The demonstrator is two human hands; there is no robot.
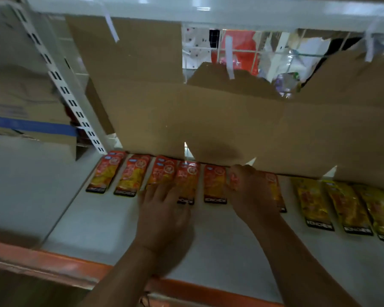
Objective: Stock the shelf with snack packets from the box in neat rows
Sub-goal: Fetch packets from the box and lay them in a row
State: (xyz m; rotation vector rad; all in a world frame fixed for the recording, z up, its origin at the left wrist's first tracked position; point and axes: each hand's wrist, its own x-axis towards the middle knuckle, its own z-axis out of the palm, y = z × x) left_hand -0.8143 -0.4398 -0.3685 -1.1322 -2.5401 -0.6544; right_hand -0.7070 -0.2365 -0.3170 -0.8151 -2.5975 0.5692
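Roughly seven orange packets (215, 185), three yellow packets (346, 207) — left hand (164, 213), right hand (251, 191).

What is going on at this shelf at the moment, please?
A person is lining up snack packets on a shelf. A row of red packets lies flat along the back, in front of cardboard, with yellow packets further right. The left hand rests flat with its fingers on the middle of the red row. The right hand appears to grip one red packet near the row's right end, probably setting it in place.
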